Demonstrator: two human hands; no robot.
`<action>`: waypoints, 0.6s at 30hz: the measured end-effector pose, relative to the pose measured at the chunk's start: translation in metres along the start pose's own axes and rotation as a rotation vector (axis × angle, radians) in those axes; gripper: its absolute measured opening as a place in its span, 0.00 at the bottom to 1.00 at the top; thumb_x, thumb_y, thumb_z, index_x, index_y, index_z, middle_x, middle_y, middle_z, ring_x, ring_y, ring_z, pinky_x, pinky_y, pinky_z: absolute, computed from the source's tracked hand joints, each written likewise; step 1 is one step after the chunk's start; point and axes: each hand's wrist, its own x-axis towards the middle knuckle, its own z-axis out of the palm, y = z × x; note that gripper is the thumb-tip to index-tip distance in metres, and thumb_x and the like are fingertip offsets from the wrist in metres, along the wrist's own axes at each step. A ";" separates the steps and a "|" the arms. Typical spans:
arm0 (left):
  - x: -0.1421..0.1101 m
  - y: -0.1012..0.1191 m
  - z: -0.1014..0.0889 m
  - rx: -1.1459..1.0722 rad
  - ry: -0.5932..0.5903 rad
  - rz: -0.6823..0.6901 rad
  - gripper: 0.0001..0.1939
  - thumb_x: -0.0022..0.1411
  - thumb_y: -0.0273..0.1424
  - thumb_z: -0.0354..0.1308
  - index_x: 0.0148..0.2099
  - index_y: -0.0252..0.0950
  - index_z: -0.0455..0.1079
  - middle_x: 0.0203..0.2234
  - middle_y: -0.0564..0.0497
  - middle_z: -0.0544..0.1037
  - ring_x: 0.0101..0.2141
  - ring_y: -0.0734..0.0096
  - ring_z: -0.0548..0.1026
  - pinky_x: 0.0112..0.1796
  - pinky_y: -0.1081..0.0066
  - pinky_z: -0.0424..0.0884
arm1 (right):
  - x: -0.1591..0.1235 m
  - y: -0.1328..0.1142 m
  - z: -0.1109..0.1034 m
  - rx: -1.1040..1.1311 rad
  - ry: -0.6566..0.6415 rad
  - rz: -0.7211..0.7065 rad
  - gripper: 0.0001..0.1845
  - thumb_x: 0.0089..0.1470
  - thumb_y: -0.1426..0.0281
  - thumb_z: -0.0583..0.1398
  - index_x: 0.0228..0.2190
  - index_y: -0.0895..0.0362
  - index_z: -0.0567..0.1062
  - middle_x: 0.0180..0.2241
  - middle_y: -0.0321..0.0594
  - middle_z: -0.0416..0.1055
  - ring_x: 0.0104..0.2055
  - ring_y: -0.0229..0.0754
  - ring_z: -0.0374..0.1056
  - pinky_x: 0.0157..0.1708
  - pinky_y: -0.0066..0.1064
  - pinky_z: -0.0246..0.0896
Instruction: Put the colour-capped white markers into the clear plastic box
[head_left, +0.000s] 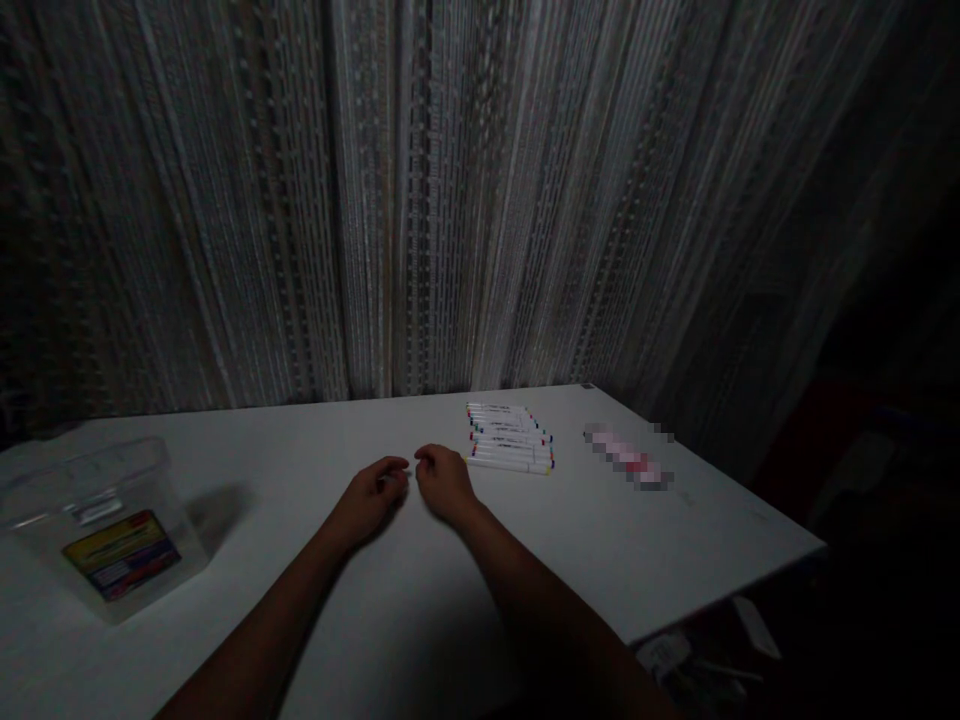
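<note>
My left hand [371, 497] is just above or on the white table [315, 430], fingers bent and thumb apart from them, with nothing visible between. Facing it, a small gap away, is my right hand [446, 485]. Its fingers curl toward the left hand with their tips apart, and I see nothing held. Right beside that hand, several white markers [510, 465] with coloured ends lie side by side in a column reaching toward the back of the table. The nearest marker has yellow ends, and its left end is close to my right hand.
A clear plastic box [191, 570] with a raised lid and a colourful label stands at the left. A blurred pinkish item [626, 455] lies to the right of the markers. Behind the table hangs a grey striped curtain [450, 200]. Dim clutter [705, 655] is below the table's right edge.
</note>
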 end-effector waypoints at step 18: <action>0.002 -0.001 -0.003 0.055 -0.053 0.072 0.16 0.53 0.38 0.55 0.38 0.31 0.70 0.29 0.48 0.74 0.28 0.69 0.70 0.30 0.71 0.65 | -0.006 0.001 0.007 -0.079 -0.175 -0.003 0.15 0.47 0.72 0.53 0.36 0.56 0.76 0.33 0.40 0.75 0.34 0.37 0.68 0.32 0.26 0.56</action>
